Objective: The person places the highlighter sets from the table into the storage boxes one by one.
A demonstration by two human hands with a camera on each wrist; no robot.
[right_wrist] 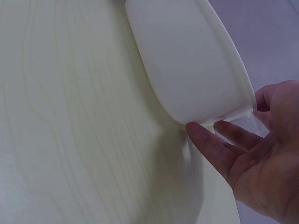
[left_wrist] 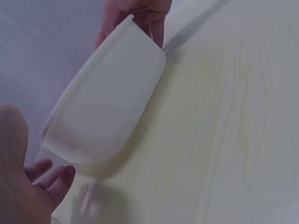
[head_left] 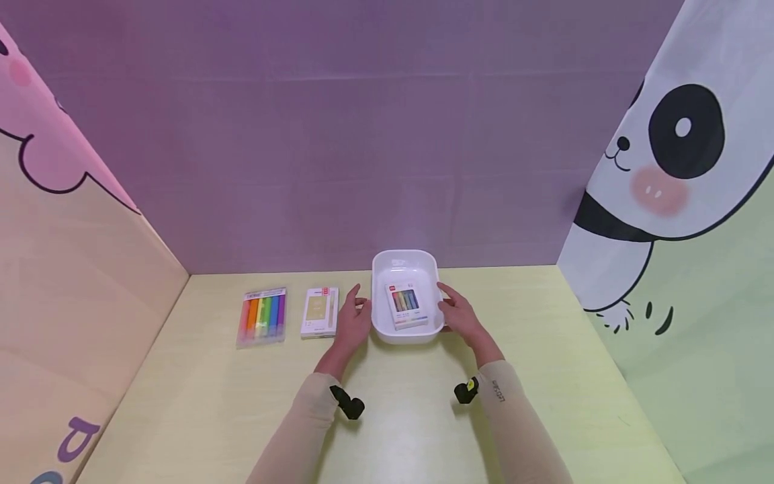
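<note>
A white plastic bin (head_left: 405, 339) with rounded corners sits between my two hands. Inside it lies a small white box (head_left: 407, 306) with coloured sticks pictured on its front. My right hand (head_left: 459, 316) holds the bin's right side, its thumb by the rim and its fingers (right_wrist: 210, 147) against the lower wall. At the left side, my left hand (head_left: 353, 324) has its fingers spread, the fingertips (left_wrist: 67, 172) close to the bin's lower edge. Whether they touch it I cannot tell. The box is hidden in both wrist views.
Left of my left hand lies a white-and-gold flat box (head_left: 319, 312). Further left is a clear pack of rainbow-coloured markers (head_left: 263, 317). The pale wooden table (head_left: 411, 417) ends at a purple backdrop (head_left: 375, 161), with printed panels along both sides.
</note>
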